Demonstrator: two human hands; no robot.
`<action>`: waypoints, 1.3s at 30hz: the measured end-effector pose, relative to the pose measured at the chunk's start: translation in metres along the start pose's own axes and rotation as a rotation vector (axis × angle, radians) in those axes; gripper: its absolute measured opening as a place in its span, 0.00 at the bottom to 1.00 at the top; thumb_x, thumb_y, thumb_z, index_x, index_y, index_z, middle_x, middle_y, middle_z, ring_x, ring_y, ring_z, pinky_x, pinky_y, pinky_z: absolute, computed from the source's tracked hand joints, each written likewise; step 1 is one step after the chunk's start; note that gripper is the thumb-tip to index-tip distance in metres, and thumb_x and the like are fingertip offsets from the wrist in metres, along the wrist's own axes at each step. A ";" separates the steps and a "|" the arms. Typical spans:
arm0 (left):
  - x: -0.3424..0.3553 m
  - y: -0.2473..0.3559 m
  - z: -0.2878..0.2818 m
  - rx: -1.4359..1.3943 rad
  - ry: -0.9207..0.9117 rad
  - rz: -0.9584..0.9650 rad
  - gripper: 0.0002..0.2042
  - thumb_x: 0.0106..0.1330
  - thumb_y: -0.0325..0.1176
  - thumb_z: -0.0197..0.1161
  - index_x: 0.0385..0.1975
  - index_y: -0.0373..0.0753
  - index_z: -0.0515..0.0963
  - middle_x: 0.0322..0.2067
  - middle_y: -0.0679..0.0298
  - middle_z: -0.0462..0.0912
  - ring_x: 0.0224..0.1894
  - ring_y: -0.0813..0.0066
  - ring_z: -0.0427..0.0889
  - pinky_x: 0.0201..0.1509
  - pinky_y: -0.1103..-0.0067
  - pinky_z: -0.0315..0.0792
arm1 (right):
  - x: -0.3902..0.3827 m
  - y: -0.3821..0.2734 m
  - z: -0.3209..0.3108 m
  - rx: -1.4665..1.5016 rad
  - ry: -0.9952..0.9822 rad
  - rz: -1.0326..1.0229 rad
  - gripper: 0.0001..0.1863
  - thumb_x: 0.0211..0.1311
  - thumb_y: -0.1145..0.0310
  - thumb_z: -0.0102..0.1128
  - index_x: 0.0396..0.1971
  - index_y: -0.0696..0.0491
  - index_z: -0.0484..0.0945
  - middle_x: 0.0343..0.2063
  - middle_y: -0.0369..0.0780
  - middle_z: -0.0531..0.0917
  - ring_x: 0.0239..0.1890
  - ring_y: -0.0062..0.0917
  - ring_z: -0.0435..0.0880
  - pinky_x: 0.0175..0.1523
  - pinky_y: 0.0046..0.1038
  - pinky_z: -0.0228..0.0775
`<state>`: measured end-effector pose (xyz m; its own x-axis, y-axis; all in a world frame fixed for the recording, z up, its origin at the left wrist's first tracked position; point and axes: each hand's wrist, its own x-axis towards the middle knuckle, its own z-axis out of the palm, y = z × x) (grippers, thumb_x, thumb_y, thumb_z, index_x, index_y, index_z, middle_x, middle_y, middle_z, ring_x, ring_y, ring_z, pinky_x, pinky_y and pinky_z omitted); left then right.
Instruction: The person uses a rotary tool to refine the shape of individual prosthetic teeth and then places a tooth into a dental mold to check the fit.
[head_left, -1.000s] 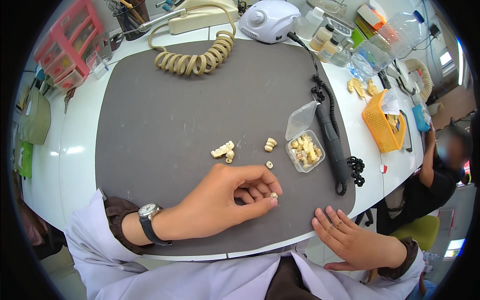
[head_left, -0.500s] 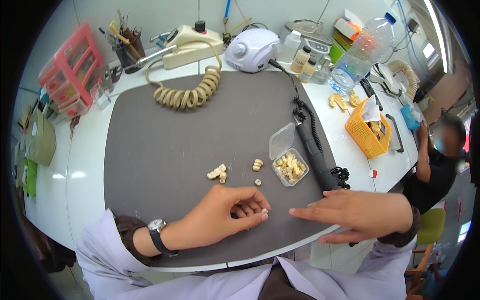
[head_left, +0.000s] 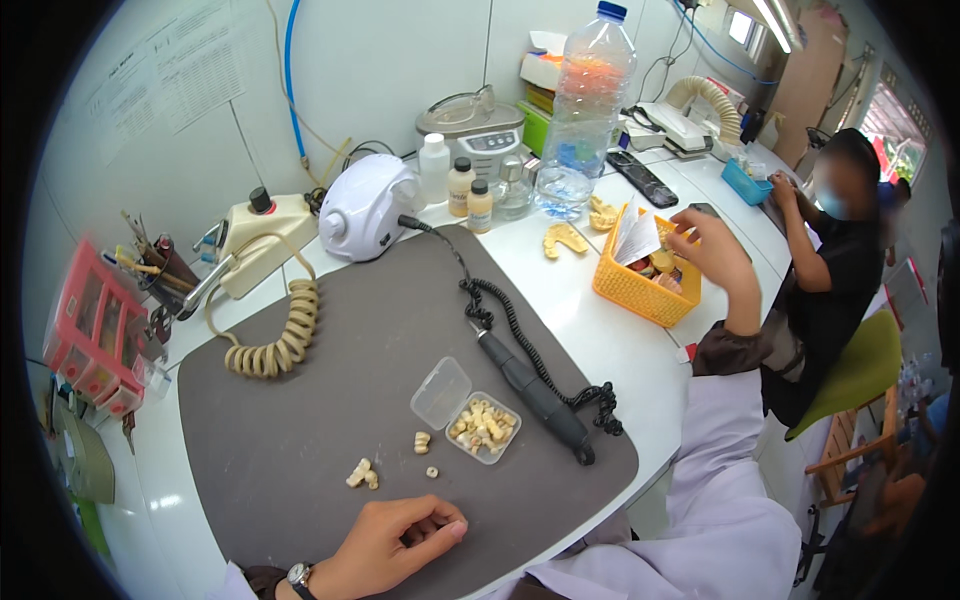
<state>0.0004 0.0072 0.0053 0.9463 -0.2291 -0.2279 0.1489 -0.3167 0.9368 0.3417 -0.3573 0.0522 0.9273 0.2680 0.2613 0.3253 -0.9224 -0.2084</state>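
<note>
Head View: Reach at Two O'Clock

Right hand (head_left: 716, 252): fingers loosely parting at the three o'clock rim of the yellow basket (head_left: 632, 302), itself sitting at the mat's (head_left: 330, 420) two o'clock. Possible fault: fingers catching the rim, tipping the contents. Left hand (head_left: 400, 545): resting at six o'clock, curling; whether it is pinching anything, cannot tell. Loose tooth-shaped piece (head_left: 432, 472), one o'clock beyond: risking a knock. Rim contact is perhaps occurring.

My bare left hand (head_left: 400, 545) curls loosely, thumb (head_left: 442, 541) pointing right; my right arm (head_left: 715, 430), sleeved in pale lilac cloth, stretches forward, its bare right hand (head_left: 718, 255) raised, fingers (head_left: 690, 238) bent.
</note>
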 end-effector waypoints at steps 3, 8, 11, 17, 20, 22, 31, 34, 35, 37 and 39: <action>-0.001 0.009 -0.002 -0.056 0.022 -0.068 0.08 0.69 0.33 0.63 0.39 0.34 0.82 0.30 0.67 0.86 0.29 0.86 0.82 0.32 0.88 0.74 | -0.009 -0.026 0.017 -0.170 0.101 0.027 0.21 0.58 0.59 0.65 0.49 0.53 0.79 0.42 0.42 0.84 0.44 0.36 0.84 0.48 0.36 0.76; 0.001 0.009 -0.001 0.045 0.089 -0.027 0.08 0.65 0.31 0.68 0.39 0.33 0.83 0.31 0.66 0.86 0.30 0.87 0.82 0.32 0.89 0.74 | -0.012 -0.051 0.026 -0.217 0.085 0.048 0.25 0.53 0.62 0.70 0.50 0.55 0.75 0.40 0.45 0.83 0.44 0.39 0.84 0.46 0.38 0.76; 0.001 0.006 0.000 0.004 0.096 -0.019 0.09 0.63 0.31 0.70 0.39 0.33 0.83 0.30 0.67 0.86 0.29 0.87 0.81 0.31 0.89 0.74 | -0.015 -0.057 0.027 -0.247 0.106 0.080 0.25 0.51 0.63 0.71 0.47 0.56 0.73 0.39 0.48 0.83 0.43 0.42 0.84 0.45 0.40 0.76; -0.007 0.023 -0.013 0.163 0.036 -0.084 0.08 0.62 0.31 0.71 0.37 0.37 0.83 0.26 0.68 0.83 0.27 0.86 0.80 0.29 0.87 0.73 | -0.008 -0.042 0.026 -0.105 0.239 0.059 0.22 0.50 0.65 0.70 0.43 0.59 0.75 0.37 0.51 0.84 0.41 0.47 0.84 0.45 0.42 0.76; -0.010 0.019 -0.015 0.412 0.120 0.046 0.07 0.60 0.30 0.71 0.34 0.37 0.82 0.23 0.68 0.81 0.23 0.83 0.79 0.27 0.85 0.72 | -0.012 -0.029 0.008 -0.003 0.296 0.056 0.22 0.50 0.66 0.70 0.44 0.59 0.77 0.36 0.52 0.85 0.41 0.45 0.85 0.45 0.40 0.77; -0.012 0.014 -0.015 0.534 0.186 0.138 0.07 0.59 0.29 0.71 0.34 0.37 0.81 0.22 0.67 0.80 0.21 0.81 0.78 0.26 0.84 0.71 | -0.013 -0.020 -0.010 0.006 0.349 0.046 0.22 0.49 0.67 0.69 0.45 0.59 0.79 0.35 0.51 0.86 0.39 0.41 0.87 0.44 0.37 0.77; -0.042 0.011 -0.022 0.500 0.459 -0.133 0.10 0.57 0.30 0.71 0.37 0.38 0.79 0.18 0.68 0.74 0.17 0.78 0.72 0.23 0.80 0.67 | -0.091 -0.149 -0.078 0.281 0.110 -0.393 0.27 0.44 0.74 0.70 0.50 0.56 0.77 0.44 0.38 0.83 0.33 0.18 0.78 0.34 0.18 0.71; -0.043 0.011 -0.020 0.612 0.592 -0.033 0.10 0.54 0.27 0.73 0.35 0.38 0.81 0.19 0.68 0.75 0.19 0.80 0.71 0.23 0.83 0.65 | -0.116 -0.207 -0.026 0.503 -0.247 -0.742 0.27 0.44 0.73 0.71 0.49 0.55 0.77 0.44 0.40 0.82 0.36 0.25 0.81 0.36 0.22 0.75; -0.042 0.008 -0.020 0.661 0.603 0.090 0.11 0.54 0.28 0.73 0.36 0.38 0.80 0.22 0.67 0.76 0.22 0.77 0.73 0.26 0.81 0.68 | -0.126 -0.223 -0.010 0.523 -0.348 -0.885 0.27 0.45 0.72 0.71 0.49 0.54 0.77 0.44 0.41 0.81 0.37 0.28 0.82 0.36 0.25 0.77; -0.043 0.004 -0.018 0.774 0.620 0.316 0.12 0.55 0.30 0.72 0.38 0.40 0.80 0.27 0.66 0.80 0.27 0.69 0.79 0.30 0.77 0.73 | -0.150 -0.245 0.011 0.562 -0.456 -1.042 0.22 0.50 0.71 0.67 0.46 0.55 0.72 0.39 0.40 0.76 0.38 0.33 0.82 0.35 0.30 0.78; -0.044 0.007 -0.007 0.569 0.544 0.303 0.11 0.55 0.29 0.73 0.36 0.39 0.80 0.30 0.64 0.80 0.27 0.71 0.78 0.30 0.77 0.72 | -0.160 -0.245 0.024 0.508 -0.509 -1.105 0.22 0.50 0.71 0.67 0.47 0.55 0.72 0.39 0.39 0.75 0.39 0.32 0.82 0.35 0.29 0.78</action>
<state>-0.0380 0.0212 0.0233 0.9500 0.0499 0.3082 -0.1633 -0.7619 0.6268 0.1177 -0.1680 0.0391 0.0589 0.9849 0.1625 0.8809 0.0253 -0.4727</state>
